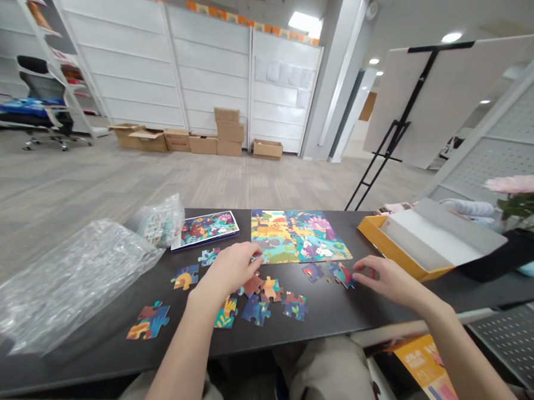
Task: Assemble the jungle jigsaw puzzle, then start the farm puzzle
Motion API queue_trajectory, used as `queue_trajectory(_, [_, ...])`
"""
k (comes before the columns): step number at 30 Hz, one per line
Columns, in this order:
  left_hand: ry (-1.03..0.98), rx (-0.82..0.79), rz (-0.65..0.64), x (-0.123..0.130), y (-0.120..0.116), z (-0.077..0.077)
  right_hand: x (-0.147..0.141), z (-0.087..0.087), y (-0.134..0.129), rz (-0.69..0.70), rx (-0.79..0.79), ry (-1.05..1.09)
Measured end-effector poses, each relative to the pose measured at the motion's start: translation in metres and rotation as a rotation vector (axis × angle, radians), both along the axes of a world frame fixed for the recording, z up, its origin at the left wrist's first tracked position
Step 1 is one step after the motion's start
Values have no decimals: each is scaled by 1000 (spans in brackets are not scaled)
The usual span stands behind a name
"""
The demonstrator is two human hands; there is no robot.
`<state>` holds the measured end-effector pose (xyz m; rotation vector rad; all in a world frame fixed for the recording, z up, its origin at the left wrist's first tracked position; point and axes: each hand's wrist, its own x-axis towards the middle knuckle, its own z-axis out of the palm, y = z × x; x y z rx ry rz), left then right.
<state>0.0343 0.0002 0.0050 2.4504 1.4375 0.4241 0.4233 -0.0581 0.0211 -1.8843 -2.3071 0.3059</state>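
Note:
My left hand (234, 267) is curled at the lower left edge of the joined jigsaw puzzle (298, 237). Its thumb and fingers are bent together, and what lies between them is mostly hidden. To the right, my right hand (383, 279) has its fingertips at the edge of a red and blue puzzle piece (343, 275). Beside that lies a purple piece (312, 272). Several loose pieces are spread below, among them a dark blue piece (256, 310) and an orange piece (272, 288). Farther left are a yellow-and-blue piece (185, 277) and a joined cluster (149, 321).
A picture card (208, 228) lies behind my left hand. Clear plastic wrapping (72, 279) and a filled clear bag (161, 223) cover the table's left side. At right stand an open yellow box (426, 241) and a pink flower (521, 184) in a dark pot.

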Motion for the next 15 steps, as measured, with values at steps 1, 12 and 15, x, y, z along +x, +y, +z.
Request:
queue_trajectory(1, [6,6,2,-2,0,0,-2,-6,-5,-7,-2,-13])
queue_trajectory(12, [24,-4,27,-13,-3,-3,-28,-32,-16,-104,106,-164])
queue_trajectory(15, [9,-1,31,-15,-4,-2,-32,-30,-15,-91,109,-210])
